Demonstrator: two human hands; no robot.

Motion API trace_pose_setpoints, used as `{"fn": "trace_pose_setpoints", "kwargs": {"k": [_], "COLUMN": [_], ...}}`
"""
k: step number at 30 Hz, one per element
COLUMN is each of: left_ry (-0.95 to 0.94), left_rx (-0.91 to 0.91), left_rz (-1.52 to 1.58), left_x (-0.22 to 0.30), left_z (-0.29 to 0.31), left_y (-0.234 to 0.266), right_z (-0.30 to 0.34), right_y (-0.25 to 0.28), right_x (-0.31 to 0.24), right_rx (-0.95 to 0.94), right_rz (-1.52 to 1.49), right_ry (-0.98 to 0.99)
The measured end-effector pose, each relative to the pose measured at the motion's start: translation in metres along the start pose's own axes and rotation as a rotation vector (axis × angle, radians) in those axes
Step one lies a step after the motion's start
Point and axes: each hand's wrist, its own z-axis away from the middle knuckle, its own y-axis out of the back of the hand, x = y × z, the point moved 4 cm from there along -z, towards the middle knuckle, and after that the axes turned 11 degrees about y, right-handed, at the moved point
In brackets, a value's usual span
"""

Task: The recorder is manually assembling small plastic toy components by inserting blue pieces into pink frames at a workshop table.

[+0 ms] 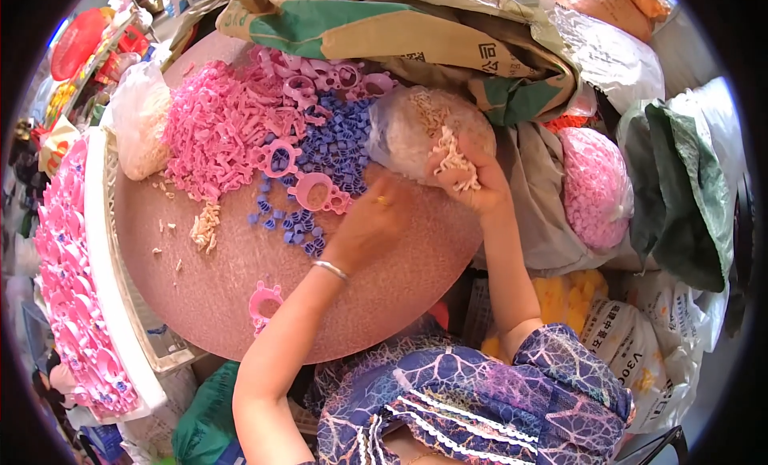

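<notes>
My right hand (480,177) is cupped around a small heap of cream plastic pieces (454,162) at the near edge of a clear plastic bag (392,137) that holds more of them. Over the middle of the round table (384,297) is my left hand (376,225), with a ring and a bracelet. Its fingers are blurred and partly hidden, so I cannot tell whether they grip anything. Just left of it lies a pink ring-shaped plastic part (314,191) with a knobbed end. Small blue plastic pieces (340,145) are piled beyond, several scattered nearer.
A large heap of pink plastic pieces (232,129) fills the table's far left, beside another clear bag (140,137). Loose cream pieces (206,227) and a pink part (264,305) lie nearer. A white crate (104,225) of pink parts stands left; sacks (384,33) border the far side.
</notes>
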Motion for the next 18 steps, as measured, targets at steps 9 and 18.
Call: {"fn": "trace_pose_setpoints", "kwargs": {"k": [9,18], "left_ry": [0.001,0.141], "left_rx": [0.001,-0.084], "left_rz": [0.003,-0.209], "left_x": [-0.044,-0.067], "left_z": [0.0,0.025], "left_y": [0.002,0.059], "right_z": [0.021,0.004], "right_y": [0.056,0.065], "right_x": [0.075,0.155], "right_rx": [0.138,-0.512], "right_rz": [1.008,2.662], "right_ry": [0.348,0.937]}}
